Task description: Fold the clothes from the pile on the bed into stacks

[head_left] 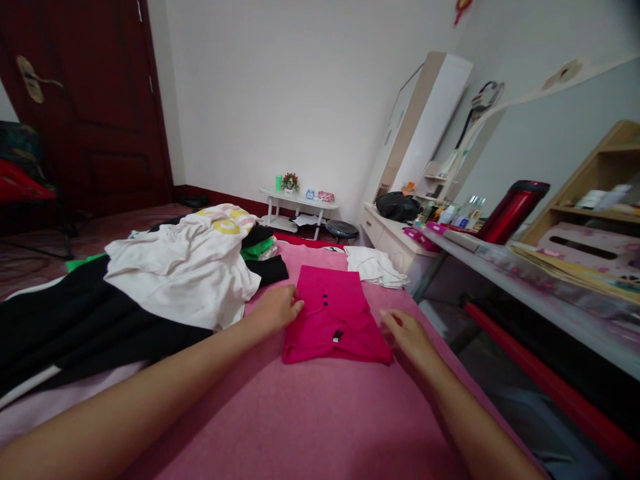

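Note:
A bright pink folded shirt [340,310] lies flat on the pink bedspread [320,420], with two dark buttons and a small neck label showing on top. My left hand [278,309] is at the shirt's left edge, its thumb apart from the bent fingers. On the other side, my right hand [404,331] hovers close to the right edge with loosely bent fingers and nothing in them. Whether the left fingertips touch the cloth is hard to see.
Left of the shirt is a heap with a white shirt [185,267] and black clothing [100,327]. A folded white cloth [375,267] lies beyond on the right. A desk [555,293] with a red thermos [515,212] borders the bed's right side.

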Demonstrator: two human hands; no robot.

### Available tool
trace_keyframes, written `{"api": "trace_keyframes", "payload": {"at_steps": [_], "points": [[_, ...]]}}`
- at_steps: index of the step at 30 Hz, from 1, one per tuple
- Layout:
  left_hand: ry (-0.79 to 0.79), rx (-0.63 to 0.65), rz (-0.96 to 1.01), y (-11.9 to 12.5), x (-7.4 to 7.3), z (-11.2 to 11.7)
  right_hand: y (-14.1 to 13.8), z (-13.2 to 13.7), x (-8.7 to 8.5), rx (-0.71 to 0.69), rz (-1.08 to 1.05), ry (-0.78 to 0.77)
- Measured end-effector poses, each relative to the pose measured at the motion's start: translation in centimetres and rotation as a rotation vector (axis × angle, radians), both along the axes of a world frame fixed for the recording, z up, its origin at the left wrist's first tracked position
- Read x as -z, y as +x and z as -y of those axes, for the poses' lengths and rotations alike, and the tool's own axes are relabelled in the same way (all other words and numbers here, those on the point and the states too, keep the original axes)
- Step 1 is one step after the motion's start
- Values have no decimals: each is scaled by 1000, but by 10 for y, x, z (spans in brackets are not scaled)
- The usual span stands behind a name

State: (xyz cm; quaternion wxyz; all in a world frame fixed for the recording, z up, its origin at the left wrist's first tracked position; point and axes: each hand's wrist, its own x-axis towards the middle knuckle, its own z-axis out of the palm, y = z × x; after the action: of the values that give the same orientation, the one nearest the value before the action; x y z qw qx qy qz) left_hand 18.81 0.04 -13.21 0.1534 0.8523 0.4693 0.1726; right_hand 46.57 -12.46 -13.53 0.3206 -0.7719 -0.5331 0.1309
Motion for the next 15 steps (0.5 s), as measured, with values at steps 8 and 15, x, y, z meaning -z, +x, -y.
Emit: {"api": "trace_keyframes", "payload": {"at_steps": [8, 15], "points": [[45, -179, -188, 15, 22, 2, -21, -45, 17, 243, 289, -244], [9, -137, -88, 10, 28, 1, -3, -40, 19, 195, 194, -103]]}}
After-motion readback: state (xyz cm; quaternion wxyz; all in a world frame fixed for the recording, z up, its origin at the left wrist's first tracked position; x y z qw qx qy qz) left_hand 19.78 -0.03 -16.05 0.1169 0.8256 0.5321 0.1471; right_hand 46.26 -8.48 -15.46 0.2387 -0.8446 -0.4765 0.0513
